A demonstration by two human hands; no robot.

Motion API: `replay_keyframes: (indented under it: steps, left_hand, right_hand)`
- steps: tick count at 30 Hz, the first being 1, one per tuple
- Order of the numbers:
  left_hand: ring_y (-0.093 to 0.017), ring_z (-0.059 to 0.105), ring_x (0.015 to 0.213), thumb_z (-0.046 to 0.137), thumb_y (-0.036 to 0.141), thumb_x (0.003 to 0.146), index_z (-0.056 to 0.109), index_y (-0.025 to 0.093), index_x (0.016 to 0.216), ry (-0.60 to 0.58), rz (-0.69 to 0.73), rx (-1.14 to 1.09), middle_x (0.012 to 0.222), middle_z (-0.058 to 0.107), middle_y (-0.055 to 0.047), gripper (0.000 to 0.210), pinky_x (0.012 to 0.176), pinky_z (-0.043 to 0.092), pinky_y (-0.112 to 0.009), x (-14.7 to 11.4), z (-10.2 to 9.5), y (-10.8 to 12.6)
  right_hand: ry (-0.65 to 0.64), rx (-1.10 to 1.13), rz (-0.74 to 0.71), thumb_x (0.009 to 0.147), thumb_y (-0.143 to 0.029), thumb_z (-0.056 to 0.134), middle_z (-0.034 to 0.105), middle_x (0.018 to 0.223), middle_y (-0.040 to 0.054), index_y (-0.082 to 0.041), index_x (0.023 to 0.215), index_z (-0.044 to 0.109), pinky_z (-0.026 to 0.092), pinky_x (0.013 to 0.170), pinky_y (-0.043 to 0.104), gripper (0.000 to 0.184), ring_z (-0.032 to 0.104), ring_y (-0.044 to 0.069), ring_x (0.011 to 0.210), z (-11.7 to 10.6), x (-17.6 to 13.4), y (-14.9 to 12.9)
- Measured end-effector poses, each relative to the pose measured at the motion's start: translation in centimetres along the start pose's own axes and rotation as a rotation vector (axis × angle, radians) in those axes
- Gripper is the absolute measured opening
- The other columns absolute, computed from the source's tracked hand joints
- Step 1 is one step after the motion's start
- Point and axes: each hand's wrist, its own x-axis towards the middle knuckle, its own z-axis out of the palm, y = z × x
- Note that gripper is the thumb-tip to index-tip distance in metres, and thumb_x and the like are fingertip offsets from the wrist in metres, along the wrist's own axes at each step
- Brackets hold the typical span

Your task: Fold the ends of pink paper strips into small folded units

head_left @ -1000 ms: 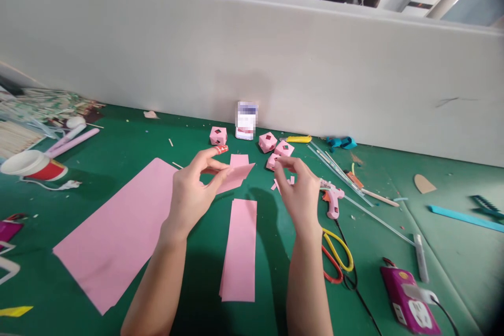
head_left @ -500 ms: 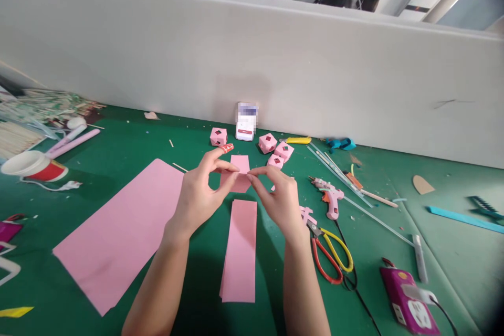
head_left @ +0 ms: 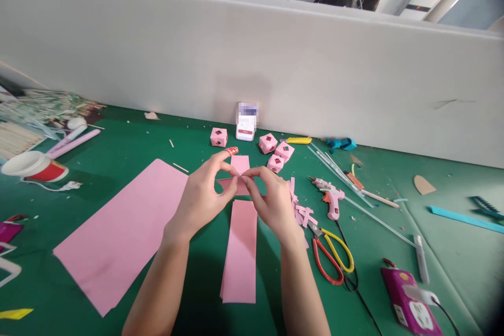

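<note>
Left hand (head_left: 202,191) and right hand (head_left: 270,191) pinch folded pink paper (head_left: 225,184) mid-bench, fingertips nearly meeting. Clock from there: phone (head_left: 245,125) at 12, upper screen text blurred from here; faceted paper cubes (head_left: 265,142) at 1; glue gun (head_left: 334,200) at 3; scissors (head_left: 319,233) at 4, beside offcuts (head_left: 305,216); overlapping flat strips (head_left: 242,252) at 6; big smooth sheet (head_left: 126,236) at 8.

Soft, even light over the smooth green tabletop (head_left: 189,131), shadow pooling at lower centre and tinting the stacked rectangular pink paper strips (head_left: 241,252). A fainter patch sits on the flat off-white partition (head_left: 157,52) behind the bright, partly pixelated rectangular phone (head_left: 245,131); wide-angle stretch pulls the red-and-white paper cup (head_left: 46,169), right edge dim.
</note>
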Motion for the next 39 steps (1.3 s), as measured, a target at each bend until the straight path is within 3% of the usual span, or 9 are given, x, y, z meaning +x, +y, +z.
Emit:
replay_keyframes:
  steps: [11,16,19,22,25,30,34,39]
  left_hand:
    - [-0.020,0.069,0.101,0.062,0.012,0.090,0.050,0.026,0.130,-0.035,-0.023,0.081,0.092,0.070,0.002,0.044,0.092,0.054,-0.035,0.1,0.0,0.2]
    - [-0.023,0.070,0.093,0.060,0.013,0.089,0.055,0.025,0.123,0.041,-0.111,0.129,0.093,0.070,0.000,0.037,0.086,0.057,-0.040,0.5,-0.8,-0.8]
    - [-0.022,0.072,0.091,0.065,0.021,0.089,0.054,0.026,0.123,0.109,-0.225,-0.053,0.093,0.073,0.000,0.036,0.088,0.058,-0.041,0.6,-1.4,-0.7]
    - [-0.022,0.073,0.102,0.070,0.031,0.089,0.054,0.026,0.125,0.121,-0.240,-0.255,0.107,0.074,-0.002,0.039,0.093,0.058,-0.039,0.4,-1.4,-0.1]
    - [-0.023,0.068,0.117,0.073,0.033,0.088,0.055,0.028,0.128,0.038,-0.176,-0.274,0.125,0.071,-0.005,0.044,0.100,0.056,-0.039,0.3,-1.0,0.4]
    - [-0.023,0.075,0.101,0.070,0.030,0.091,0.054,0.028,0.127,0.039,-0.215,-0.197,0.098,0.079,0.001,0.040,0.099,0.056,-0.044,0.4,-0.8,0.3]
    - [-0.022,0.077,0.093,0.071,0.029,0.090,0.054,0.028,0.127,0.066,-0.223,-0.158,0.095,0.079,0.002,0.041,0.094,0.059,-0.042,0.5,-0.8,0.1]
    - [-0.020,0.076,0.094,0.072,0.023,0.090,0.057,0.029,0.127,0.038,-0.093,-0.139,0.091,0.078,0.004,0.040,0.096,0.057,-0.037,0.3,-0.4,0.3]
  right_hand:
    - [0.089,0.048,0.039,0.099,-0.024,0.054,0.073,0.090,0.0018,-0.022,0.092,0.064,0.050,0.073,0.026,0.012,0.068,0.018,0.083,-0.9,0.3,0.8]
    - [0.327,0.065,0.109,0.098,-0.029,0.058,0.069,0.084,0.0014,-0.022,0.092,0.063,0.050,0.071,0.028,0.010,0.066,0.018,0.075,-3.1,0.0,2.1]
    - [0.400,0.110,0.142,0.097,-0.033,0.059,0.065,0.076,-0.0004,-0.022,0.093,0.062,0.051,0.067,0.029,0.012,0.062,0.017,0.065,-3.9,-0.2,2.3]
    - [0.315,0.096,0.094,0.097,-0.030,0.059,0.069,0.086,0.0018,-0.022,0.093,0.064,0.051,0.071,0.029,0.010,0.066,0.018,0.076,-3.3,-0.2,1.7]
    - [0.195,0.098,0.039,0.098,-0.027,0.057,0.071,0.089,0.0020,-0.023,0.094,0.064,0.052,0.073,0.028,0.009,0.068,0.018,0.083,-1.9,0.0,0.9]
    - [0.148,0.126,0.013,0.099,-0.027,0.057,0.073,0.091,0.0023,-0.022,0.094,0.064,0.053,0.073,0.027,0.009,0.069,0.018,0.083,-0.8,0.1,0.1]
    - [0.126,0.111,0.015,0.098,-0.026,0.058,0.073,0.090,0.0023,-0.022,0.094,0.065,0.054,0.073,0.027,0.009,0.069,0.018,0.082,-0.8,0.0,0.1]
    - [0.085,0.061,-0.031,0.096,-0.024,0.060,0.074,0.090,0.0031,-0.022,0.094,0.068,0.054,0.071,0.027,0.008,0.069,0.018,0.083,-0.6,0.1,-0.2]
